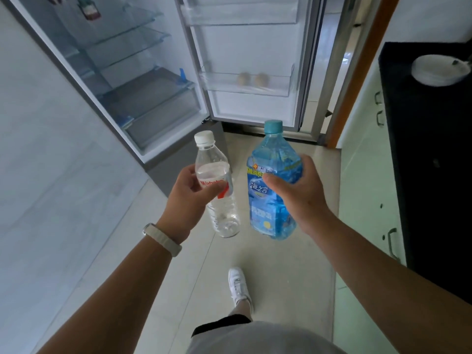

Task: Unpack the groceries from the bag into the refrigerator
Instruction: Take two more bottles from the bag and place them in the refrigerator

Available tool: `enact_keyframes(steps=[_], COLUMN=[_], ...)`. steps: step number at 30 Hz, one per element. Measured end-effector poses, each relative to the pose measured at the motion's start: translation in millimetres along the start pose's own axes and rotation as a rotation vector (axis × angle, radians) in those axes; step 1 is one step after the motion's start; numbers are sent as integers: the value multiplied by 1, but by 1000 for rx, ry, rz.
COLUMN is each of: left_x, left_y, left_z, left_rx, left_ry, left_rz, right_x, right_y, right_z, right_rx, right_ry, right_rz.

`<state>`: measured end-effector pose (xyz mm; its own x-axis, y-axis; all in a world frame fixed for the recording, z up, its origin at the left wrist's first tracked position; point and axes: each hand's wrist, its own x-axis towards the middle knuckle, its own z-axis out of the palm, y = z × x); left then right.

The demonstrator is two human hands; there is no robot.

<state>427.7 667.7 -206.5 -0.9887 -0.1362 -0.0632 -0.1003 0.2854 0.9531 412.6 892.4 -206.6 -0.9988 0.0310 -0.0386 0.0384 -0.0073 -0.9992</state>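
Note:
My left hand grips a clear water bottle with a white cap and a red-and-white label, held upright. My right hand grips a larger blue bottle with a teal cap and a blue label, also upright. Both bottles hang above the floor in front of the open refrigerator. Its glass shelves and bottom drawer look bare. The open door carries a lower door rack with two round pale items in it. No grocery bag is in view.
A dark countertop runs along the right, with a white bowl on it and pale green cabinet fronts below. A grey wall stands at the left. My white shoe is on the tiled floor.

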Motion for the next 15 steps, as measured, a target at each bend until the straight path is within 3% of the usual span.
enact_keyframes(steps=[15], left_x=[204], left_y=[-24], left_z=[-102], left_rx=[-168], left_ry=[79], left_rz=[-33], right_x=[190], right_y=[-13], right_z=[135], right_rx=[-75], right_ry=[-5], right_rz=[17])
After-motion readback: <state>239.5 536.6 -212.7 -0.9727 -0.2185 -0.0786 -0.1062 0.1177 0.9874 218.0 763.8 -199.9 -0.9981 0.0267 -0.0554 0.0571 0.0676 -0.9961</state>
